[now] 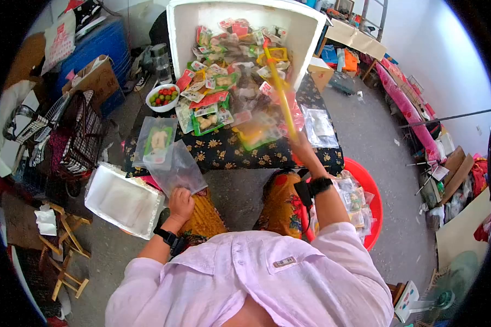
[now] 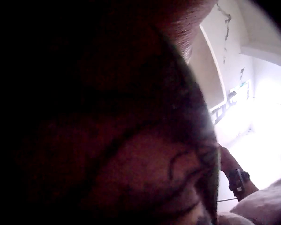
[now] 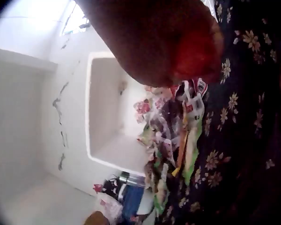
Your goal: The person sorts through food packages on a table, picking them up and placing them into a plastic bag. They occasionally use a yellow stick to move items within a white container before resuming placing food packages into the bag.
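Observation:
My right hand (image 1: 301, 148) grips the near end of a long yellow stick (image 1: 282, 98), blurred, which reaches with a red tip into small food packets (image 1: 210, 101) heaped at the white foam box. A red piece (image 3: 195, 55) shows under that hand in the right wrist view. At the table's front edge, my left hand (image 1: 180, 204) holds the lower edge of a clear plastic bag (image 1: 175, 168). Another clear bag (image 1: 157, 143) with a green-edged packet inside lies just beyond it. The left wrist view is mostly dark, its hand's work hidden.
The foam box (image 1: 175, 38) lies on its side on the flower-patterned tablecloth (image 1: 223, 155). A white bowl of small fruit (image 1: 162, 107) stands left of the heap, flat clear bags (image 1: 318, 128) right. A foam tray (image 1: 93, 201) and a red basin (image 1: 377, 210) flank my legs.

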`<act>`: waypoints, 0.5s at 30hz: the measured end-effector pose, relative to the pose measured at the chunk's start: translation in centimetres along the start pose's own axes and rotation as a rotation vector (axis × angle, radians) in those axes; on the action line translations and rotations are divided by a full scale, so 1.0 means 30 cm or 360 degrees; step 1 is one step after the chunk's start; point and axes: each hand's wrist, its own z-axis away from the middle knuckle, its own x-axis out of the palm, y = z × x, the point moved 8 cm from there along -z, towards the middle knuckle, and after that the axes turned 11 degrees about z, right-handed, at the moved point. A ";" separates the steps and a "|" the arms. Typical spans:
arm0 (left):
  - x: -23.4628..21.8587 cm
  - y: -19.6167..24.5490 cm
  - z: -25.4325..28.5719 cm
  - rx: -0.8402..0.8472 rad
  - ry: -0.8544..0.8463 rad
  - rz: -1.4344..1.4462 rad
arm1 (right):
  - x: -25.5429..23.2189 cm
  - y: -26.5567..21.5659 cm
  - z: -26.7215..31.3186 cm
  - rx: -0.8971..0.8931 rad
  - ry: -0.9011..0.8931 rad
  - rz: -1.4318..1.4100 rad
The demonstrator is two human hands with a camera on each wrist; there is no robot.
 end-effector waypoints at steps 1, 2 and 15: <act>-0.004 0.006 -0.002 0.0020 0.0009 0.0022 | -0.021 -0.021 0.054 0.0091 -0.0088 -0.0141; -0.008 0.013 -0.003 0.0043 0.0015 0.0045 | -0.039 -0.042 0.113 0.0187 -0.0173 -0.0282; 0.014 -0.001 0.003 -0.0033 -0.0021 0.0059 | -0.098 -0.144 0.459 0.0283 -0.0110 -0.0655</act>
